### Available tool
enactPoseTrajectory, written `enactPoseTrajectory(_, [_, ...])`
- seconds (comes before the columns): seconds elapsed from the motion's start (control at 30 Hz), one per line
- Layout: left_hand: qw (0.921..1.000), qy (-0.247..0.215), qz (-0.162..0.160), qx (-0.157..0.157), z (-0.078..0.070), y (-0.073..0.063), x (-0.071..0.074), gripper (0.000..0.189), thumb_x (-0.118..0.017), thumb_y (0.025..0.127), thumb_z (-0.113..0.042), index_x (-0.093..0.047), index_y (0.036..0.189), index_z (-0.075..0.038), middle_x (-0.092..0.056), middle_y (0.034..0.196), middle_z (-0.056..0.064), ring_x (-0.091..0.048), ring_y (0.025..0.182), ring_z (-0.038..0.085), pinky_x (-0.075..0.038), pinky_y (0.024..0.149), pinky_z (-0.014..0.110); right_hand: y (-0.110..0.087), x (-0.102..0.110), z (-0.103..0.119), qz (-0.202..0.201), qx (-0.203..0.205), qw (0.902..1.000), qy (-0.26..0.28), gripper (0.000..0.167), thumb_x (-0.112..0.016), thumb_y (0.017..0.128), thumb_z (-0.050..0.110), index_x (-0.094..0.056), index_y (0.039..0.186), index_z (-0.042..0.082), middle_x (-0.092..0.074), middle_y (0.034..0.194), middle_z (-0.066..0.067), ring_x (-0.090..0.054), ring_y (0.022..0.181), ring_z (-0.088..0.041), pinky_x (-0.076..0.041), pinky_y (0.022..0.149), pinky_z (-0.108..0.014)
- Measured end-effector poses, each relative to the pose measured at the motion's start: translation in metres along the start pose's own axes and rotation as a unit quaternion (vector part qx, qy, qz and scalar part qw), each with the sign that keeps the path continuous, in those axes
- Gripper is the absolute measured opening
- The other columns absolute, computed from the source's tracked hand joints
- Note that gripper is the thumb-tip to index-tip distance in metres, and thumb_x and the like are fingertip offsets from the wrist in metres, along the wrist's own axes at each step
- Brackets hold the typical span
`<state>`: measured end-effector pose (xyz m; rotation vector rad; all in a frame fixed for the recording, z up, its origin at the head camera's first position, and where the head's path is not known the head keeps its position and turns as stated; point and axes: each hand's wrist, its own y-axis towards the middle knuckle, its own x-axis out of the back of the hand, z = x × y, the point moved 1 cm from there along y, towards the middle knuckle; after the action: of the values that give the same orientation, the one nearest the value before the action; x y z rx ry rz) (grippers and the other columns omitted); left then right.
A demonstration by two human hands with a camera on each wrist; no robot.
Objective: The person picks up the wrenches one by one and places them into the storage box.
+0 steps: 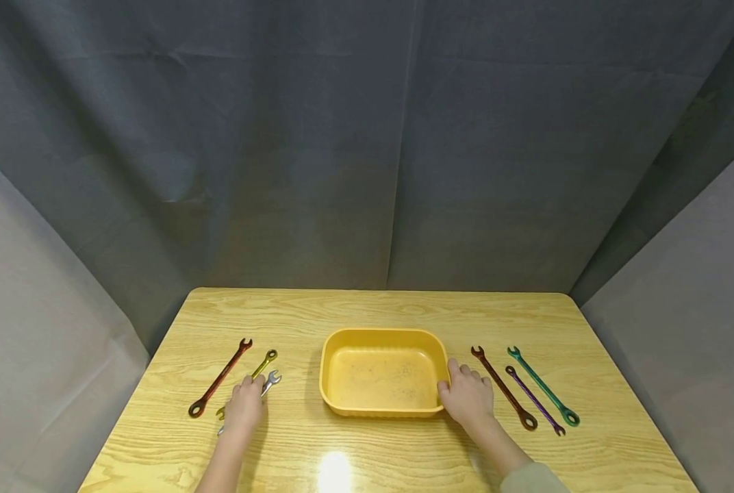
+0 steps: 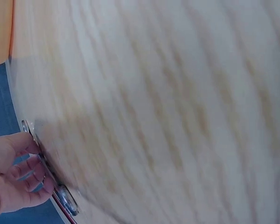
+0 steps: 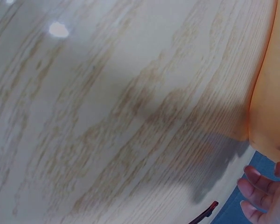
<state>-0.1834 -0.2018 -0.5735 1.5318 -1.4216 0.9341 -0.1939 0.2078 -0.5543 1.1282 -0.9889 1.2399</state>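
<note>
On the left of the table my left hand (image 1: 246, 407) grips a silver wrench (image 1: 272, 381), palm down, covering its middle. Its open-jaw end shows past the fingers. Right beside it lies a yellow-green wrench (image 1: 263, 365), partly hidden by the same hand. In the left wrist view, the thumb and fingers (image 2: 33, 173) pinch the silver wrench (image 2: 66, 199) along its shaft. A yellow plastic bin (image 1: 382, 412) stands mid-table with nothing inside. My right hand (image 1: 468, 397) holds its right rim, thumb at the inner side; the right wrist view shows the bin wall (image 3: 273, 102) beside curled fingers (image 3: 257, 179).
Left of the left hand lies a red wrench (image 1: 222, 375). Beyond the right hand lie a dark red-brown wrench (image 1: 504, 387), a purple wrench (image 1: 535, 400) and a green wrench (image 1: 543, 386), all slanted. Grey curtains (image 1: 367, 171) hang behind the wooden table (image 1: 367, 308).
</note>
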Motion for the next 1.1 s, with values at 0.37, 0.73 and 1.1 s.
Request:
enactPoseTrajectory(0.37, [0.9997, -0.010, 0.021, -0.003, 0.0003, 0.0019, 0.0039, 0.039, -0.067, 0.072, 0.006, -0.058, 0.110, 0.001, -0.056, 0.092, 0.020, -0.054, 0.075, 0.031, -0.046, 0.048, 0.038, 0.0009, 0.0012, -0.0001, 0.000, 0.002, 1.0000, -0.001, 0.037, -0.050, 0.085, 0.030, -0.049, 0.113, 0.005, -0.057, 0.084, -0.011, -0.054, 0.071, -0.030, -0.040, 0.067, -0.047])
enactPoseTrajectory(0.73, [0.9994, -0.007, 0.034, -0.004, 0.0015, 0.0024, 0.0041, 0.034, -0.070, 0.071, 0.003, -0.058, 0.102, -0.002, -0.056, 0.086, 0.017, -0.053, 0.071, 0.029, -0.046, 0.049, 0.038, -0.0005, 0.0007, 0.0007, -0.005, 0.003, 1.0000, -0.001, 0.036, -0.051, 0.085, 0.029, -0.050, 0.112, 0.006, -0.057, 0.082, -0.010, -0.054, 0.069, -0.028, -0.040, 0.065, -0.045])
enactPoseTrajectory(1.1, [0.9991, -0.021, 0.036, -0.003, 0.0060, 0.0042, 0.0001, 0.032, -0.070, 0.070, 0.004, -0.057, 0.098, -0.005, -0.054, 0.084, 0.014, -0.052, 0.070, 0.028, -0.043, 0.047, 0.034, -0.0012, 0.0029, 0.0014, -0.001, 0.001, 1.0000, 0.000, 0.033, -0.051, 0.085, 0.029, -0.050, 0.109, 0.006, -0.055, 0.079, -0.008, -0.052, 0.068, -0.027, -0.040, 0.066, -0.045])
